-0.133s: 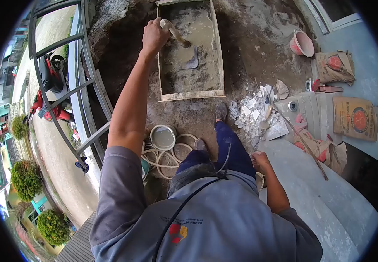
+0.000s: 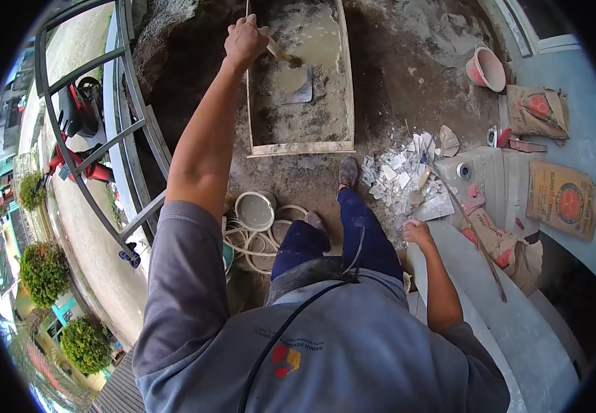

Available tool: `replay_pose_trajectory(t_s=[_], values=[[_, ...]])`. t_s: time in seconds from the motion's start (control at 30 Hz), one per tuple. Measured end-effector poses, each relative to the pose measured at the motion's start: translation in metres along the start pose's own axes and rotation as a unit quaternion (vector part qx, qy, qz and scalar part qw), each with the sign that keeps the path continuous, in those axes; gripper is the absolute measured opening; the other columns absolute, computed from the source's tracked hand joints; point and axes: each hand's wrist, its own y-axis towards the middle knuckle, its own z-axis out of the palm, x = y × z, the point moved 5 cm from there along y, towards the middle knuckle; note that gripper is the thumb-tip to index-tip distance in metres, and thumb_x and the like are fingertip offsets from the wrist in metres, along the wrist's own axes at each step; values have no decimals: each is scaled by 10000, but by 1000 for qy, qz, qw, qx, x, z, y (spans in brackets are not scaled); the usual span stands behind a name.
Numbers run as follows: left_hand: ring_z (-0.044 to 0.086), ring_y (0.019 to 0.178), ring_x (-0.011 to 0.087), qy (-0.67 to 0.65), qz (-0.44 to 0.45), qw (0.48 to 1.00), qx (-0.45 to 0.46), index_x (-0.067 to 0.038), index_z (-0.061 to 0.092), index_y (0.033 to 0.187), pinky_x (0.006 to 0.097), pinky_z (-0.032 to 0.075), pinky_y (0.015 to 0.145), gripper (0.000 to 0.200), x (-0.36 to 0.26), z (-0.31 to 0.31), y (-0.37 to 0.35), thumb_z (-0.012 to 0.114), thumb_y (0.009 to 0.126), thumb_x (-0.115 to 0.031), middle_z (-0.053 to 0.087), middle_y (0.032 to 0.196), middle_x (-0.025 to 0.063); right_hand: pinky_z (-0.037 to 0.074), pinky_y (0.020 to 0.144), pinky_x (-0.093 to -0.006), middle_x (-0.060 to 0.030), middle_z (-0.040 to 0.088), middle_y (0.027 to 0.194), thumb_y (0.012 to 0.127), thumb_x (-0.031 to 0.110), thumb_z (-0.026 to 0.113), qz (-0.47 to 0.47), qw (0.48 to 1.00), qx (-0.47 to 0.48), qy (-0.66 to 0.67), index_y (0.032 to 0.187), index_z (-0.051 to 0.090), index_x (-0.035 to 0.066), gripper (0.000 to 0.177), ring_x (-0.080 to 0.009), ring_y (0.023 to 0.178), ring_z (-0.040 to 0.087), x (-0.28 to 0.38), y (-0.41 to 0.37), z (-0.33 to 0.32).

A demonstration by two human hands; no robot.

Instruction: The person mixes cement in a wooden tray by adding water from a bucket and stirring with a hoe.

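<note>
My left hand (image 2: 246,43) is stretched forward over the left edge of a wooden mixing box (image 2: 303,149), closed round the handle of a hoe-like tool (image 2: 299,93). Its flat blade lies in wet grey mortar (image 2: 322,45) inside the box. My right hand (image 2: 418,234) hangs beside my right thigh with curled fingers, and nothing shows in it. Nearest to it are a pile of broken white tile pieces (image 2: 401,168) and the grey ledge.
A bucket of greyish water (image 2: 255,210) and a coiled hose (image 2: 291,219) lie left of my feet. On the right are a pink bucket (image 2: 485,69), cement bags (image 2: 565,199) and a long stick (image 2: 473,237). A metal frame (image 2: 109,144) stands left.
My right hand has moved slightly forward. My left hand has shifted a little forward, still round the handle, and the blade shows more fully. The whole view has shifted slightly.
</note>
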Motion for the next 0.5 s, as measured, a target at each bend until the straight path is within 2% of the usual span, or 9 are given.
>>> replay_pose_trajectory(t_s=[0.07, 0.17, 0.27, 0.37, 0.43, 0.5], values=[[590, 1221, 410, 14, -16, 998, 54, -55, 630, 1183, 507, 535, 985, 388, 4, 50, -7, 596, 977, -382, 644, 1280, 169, 571, 689, -299, -42, 728, 1002, 950, 263, 623, 11, 1000, -12, -9, 1153, 731, 84, 291, -156, 804, 689, 10, -7, -31], [631, 1144, 419, 13, -15, 996, 92, -55, 631, 1182, 520, 541, 961, 317, 24, 96, -3, 577, 984, -297, 646, 1244, 181, 564, 687, -295, -37, 721, 991, 956, 290, 633, -8, 998, -35, -48, 1147, 729, 83, 297, -150, 794, 678, 61, 10, -58], [674, 1020, 424, -10, -13, 999, 44, -36, 630, 1124, 531, 564, 880, 227, 28, 98, -25, 563, 973, -191, 641, 1151, 199, 552, 683, -276, -29, 716, 975, 961, 309, 640, -10, 997, -32, -75, 1165, 727, 76, 322, -139, 784, 667, 92, 32, -62], [693, 921, 449, -14, -18, 1000, 10, 8, 628, 1073, 540, 576, 778, 206, 15, 73, -83, 496, 985, -123, 628, 1061, 238, 543, 686, -259, -21, 709, 965, 964, 306, 636, -14, 994, -12, -108, 1157, 731, 69, 321, -130, 784, 661, 108, 43, -45], [684, 909, 476, -69, -88, 993, 49, 66, 557, 1034, 571, 566, 779, 175, 6, 51, -135, 510, 973, -91, 614, 1028, 282, 539, 685, -252, -16, 704, 962, 967, 300, 629, -23, 988, -8, -152, 1142, 736, 66, 311, -126, 790, 660, 138, 39, -10], [667, 910, 487, -84, -137, 983, 92, 40, 506, 1061, 555, 570, 801, 194, 16, 60, -189, 567, 923, -83, 576, 1033, 280, 554, 712, -262, -18, 699, 969, 976, 286, 615, -42, 991, 34, -118, 1138, 737, 53, 310, -131, 817, 670, 173, 35, 28]])
